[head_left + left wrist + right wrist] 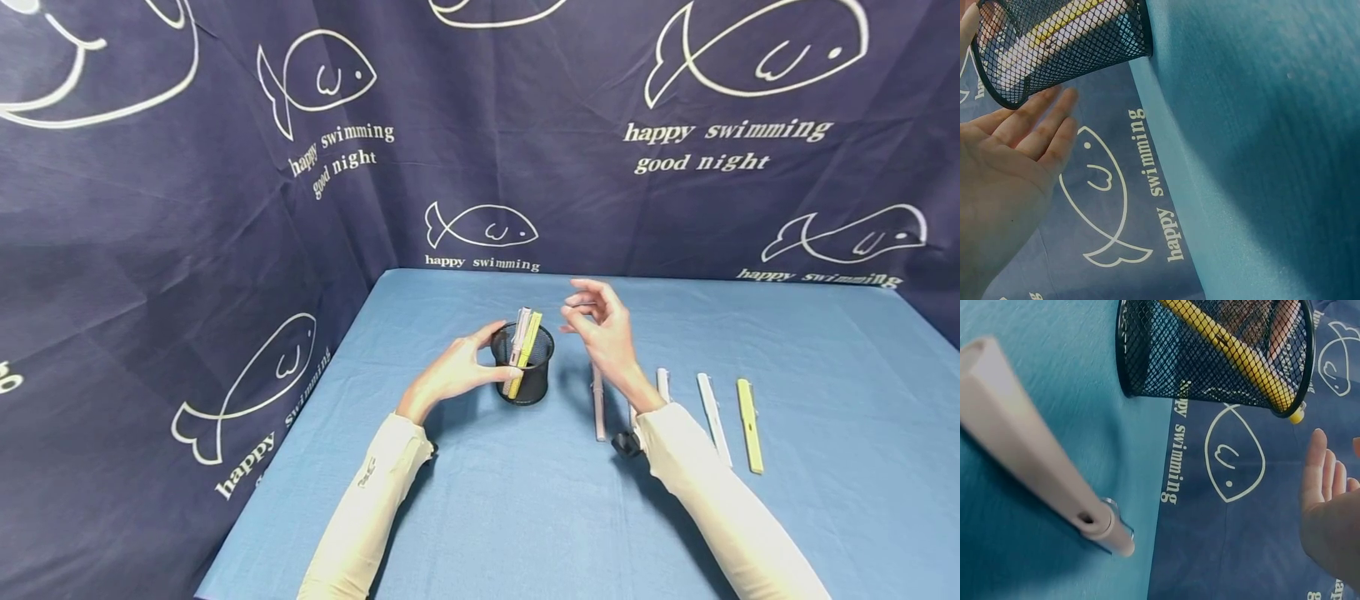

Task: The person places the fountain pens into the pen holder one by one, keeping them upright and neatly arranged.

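"What has the left hand [457, 367] got hold of over there?"

"The black mesh cup [536, 387]; the thumb lies across its near side and the fingers sit against the far left; the cup stands upright on the blue table [480, 517]; a yellow pen [532, 332] and a pale pink pen [521, 333] lean inside it, tops above the rim."

"And the right hand [609, 333]?"

"Raised just beside the cup, apart from it; its fingers are loosely bent and hold nothing."

"I see more pens lying near that arm."

"Yes; a pinkish pen [598, 408] is nearest the cup; a white pen [663, 380] is partly covered by the wrist; a second white pen [711, 412] and a second yellow pen [749, 429] lie farther right; another pale bit by the sleeve [720, 492] is too hidden to tell."

"Behind it all hangs a dark blue cloth [577, 192]; white fish and 'happy swimming' cover it."
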`<state>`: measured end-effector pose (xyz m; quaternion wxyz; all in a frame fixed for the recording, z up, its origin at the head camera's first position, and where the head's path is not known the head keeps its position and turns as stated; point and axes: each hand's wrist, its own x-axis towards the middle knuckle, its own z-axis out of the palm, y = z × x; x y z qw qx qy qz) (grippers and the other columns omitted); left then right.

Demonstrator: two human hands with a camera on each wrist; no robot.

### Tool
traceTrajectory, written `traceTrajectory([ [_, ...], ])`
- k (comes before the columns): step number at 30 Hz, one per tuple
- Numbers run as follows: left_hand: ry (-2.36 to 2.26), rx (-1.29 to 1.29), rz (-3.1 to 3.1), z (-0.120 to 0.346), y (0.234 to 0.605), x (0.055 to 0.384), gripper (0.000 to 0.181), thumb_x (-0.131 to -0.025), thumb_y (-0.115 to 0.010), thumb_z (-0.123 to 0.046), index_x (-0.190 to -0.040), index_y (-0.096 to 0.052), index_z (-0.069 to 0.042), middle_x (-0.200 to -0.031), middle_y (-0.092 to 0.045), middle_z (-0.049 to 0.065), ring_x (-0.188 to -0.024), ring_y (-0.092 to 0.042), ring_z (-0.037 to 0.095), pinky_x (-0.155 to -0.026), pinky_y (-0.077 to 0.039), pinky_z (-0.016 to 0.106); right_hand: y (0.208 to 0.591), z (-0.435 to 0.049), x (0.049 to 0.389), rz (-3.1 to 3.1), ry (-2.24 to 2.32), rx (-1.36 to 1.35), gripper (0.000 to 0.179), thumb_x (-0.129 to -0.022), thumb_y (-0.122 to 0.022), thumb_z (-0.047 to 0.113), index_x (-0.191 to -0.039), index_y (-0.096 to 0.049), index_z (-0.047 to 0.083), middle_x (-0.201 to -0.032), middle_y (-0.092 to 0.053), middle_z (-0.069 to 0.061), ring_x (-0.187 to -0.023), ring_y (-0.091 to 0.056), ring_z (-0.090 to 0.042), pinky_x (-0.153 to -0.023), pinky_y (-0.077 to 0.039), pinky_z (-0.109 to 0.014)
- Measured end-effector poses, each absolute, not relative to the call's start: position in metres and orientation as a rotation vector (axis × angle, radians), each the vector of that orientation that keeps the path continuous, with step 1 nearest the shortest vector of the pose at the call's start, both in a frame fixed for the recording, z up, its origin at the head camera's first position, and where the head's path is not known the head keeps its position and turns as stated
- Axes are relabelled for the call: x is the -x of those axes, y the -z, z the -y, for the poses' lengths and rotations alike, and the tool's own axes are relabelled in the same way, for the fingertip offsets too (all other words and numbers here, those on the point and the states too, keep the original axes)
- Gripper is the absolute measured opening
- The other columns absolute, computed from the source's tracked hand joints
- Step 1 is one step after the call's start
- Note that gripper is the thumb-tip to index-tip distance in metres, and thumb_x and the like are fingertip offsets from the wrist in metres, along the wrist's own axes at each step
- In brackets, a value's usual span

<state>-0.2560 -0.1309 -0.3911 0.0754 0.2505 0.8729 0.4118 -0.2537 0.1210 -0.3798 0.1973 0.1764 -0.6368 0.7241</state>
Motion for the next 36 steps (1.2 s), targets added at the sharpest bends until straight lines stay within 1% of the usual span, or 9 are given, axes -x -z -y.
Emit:
traceTrajectory([
  [4,-1.229,-0.731,-2.619,0.130,0.390,0.255,0.093,-0.084,-0.080,-0.057,-0.161,-0.040,-0.022,-0.156,-0.048,0.010,-0.144,-0.044,0.025,-0.112,-0.040,0.048,0.380,-0.128,0.252,1.790,-2.017,-0.494,0.040,-0.093,-0.061,-0.018,-0.132,-0.053,-0.013,-0.103,-0.060,-0.019,-0.081,-0.064,-0.012,-0.069,-0.061,-0.029],
  [6,-1.230,-0.723,-2.620,0.130,0.390,0.255,0.092,-0.084,-0.080,-0.057,-0.161,-0.040,-0.025,-0.157,-0.047,0.009,-0.144,-0.044,0.025,-0.112,-0.040,0.048,0.379,-0.131,0.252,1.795,-2.012,-0.490,0.040,-0.093,-0.061,-0.018,-0.132,-0.053,-0.013,-0.103,-0.061,-0.015,-0.081,-0.064,-0.012,-0.069,-0.061,-0.029],
  [10,-1.237,-0.729,-2.620,0.130,0.391,0.255,0.091,-0.084,-0.080,-0.056,-0.160,-0.040,-0.026,-0.156,-0.048,0.009,-0.144,-0.044,0.023,-0.113,-0.039,0.046,0.380,-0.139,0.250,1.803,-2.007,-0.469,0.039,-0.093,-0.062,-0.017,-0.131,-0.057,-0.006,-0.103,-0.062,-0.011,-0.082,-0.065,-0.015,-0.069,-0.061,-0.029],
  [13,-1.234,-0.728,-2.621,0.129,0.393,0.256,0.093,-0.084,-0.080,-0.058,-0.161,-0.040,-0.025,-0.156,-0.048,0.009,-0.144,-0.044,0.023,-0.113,-0.039,0.046,0.380,-0.146,0.248,1.813,-1.992,-0.456,0.038,-0.094,-0.064,-0.015,-0.129,-0.060,0.000,-0.103,-0.062,-0.013,-0.083,-0.065,-0.015,-0.069,-0.061,-0.029],
  [19,-1.244,-0.729,-2.616,0.130,0.392,0.256,0.095,-0.083,-0.080,-0.058,-0.161,-0.039,-0.021,-0.156,-0.048,0.011,-0.143,-0.045,0.025,-0.113,-0.040,0.048,0.380,-0.158,0.244,1.799,-2.003,-0.437,0.037,-0.095,-0.064,-0.014,-0.129,-0.061,0.001,-0.103,-0.062,-0.017,-0.081,-0.065,-0.011,-0.069,-0.061,-0.028],
  [24,-1.249,-0.744,-2.618,0.131,0.390,0.256,0.092,-0.084,-0.081,-0.055,-0.160,-0.040,-0.023,-0.154,-0.050,0.011,-0.143,-0.045,0.023,-0.113,-0.039,0.047,0.378,-0.169,0.241,1.789,-2.015,-0.439,0.037,-0.095,-0.064,-0.013,-0.128,-0.061,0.003,-0.103,-0.062,-0.016,-0.081,-0.066,-0.010,-0.070,-0.060,-0.028],
  [28,-1.253,-0.767,-2.615,0.131,0.390,0.256,0.092,-0.084,-0.081,-0.053,-0.160,-0.040,-0.021,-0.152,-0.052,0.013,-0.143,-0.045,0.022,-0.114,-0.037,0.047,0.377,-0.177,0.239,1.767,-2.019,-0.428,0.038,-0.095,-0.063,-0.015,-0.126,-0.063,0.006,-0.102,-0.063,-0.016,-0.080,-0.066,-0.010,-0.070,-0.060,-0.028],
  [30,-1.249,-0.769,-2.617,0.131,0.390,0.257,0.092,-0.085,-0.081,-0.053,-0.160,-0.040,-0.022,-0.152,-0.052,0.012,-0.143,-0.044,0.021,-0.114,-0.037,0.047,0.377,-0.181,0.238,1.744,-2.027,-0.423,0.039,-0.094,-0.062,-0.017,-0.125,-0.065,0.006,-0.101,-0.063,-0.016,-0.079,-0.067,-0.010,-0.069,-0.060,-0.028],
  [36,-1.251,-0.764,-2.613,0.131,0.391,0.256,0.092,-0.084,-0.080,-0.055,-0.160,-0.040,-0.023,-0.153,-0.052,0.012,-0.143,-0.044,0.022,-0.114,-0.037,0.047,0.378,-0.195,0.236,1.684,-2.042,-0.405,0.040,-0.093,-0.061,-0.020,-0.124,-0.065,0.004,-0.099,-0.064,-0.016,-0.079,-0.068,-0.011,-0.068,-0.060,-0.027],
])
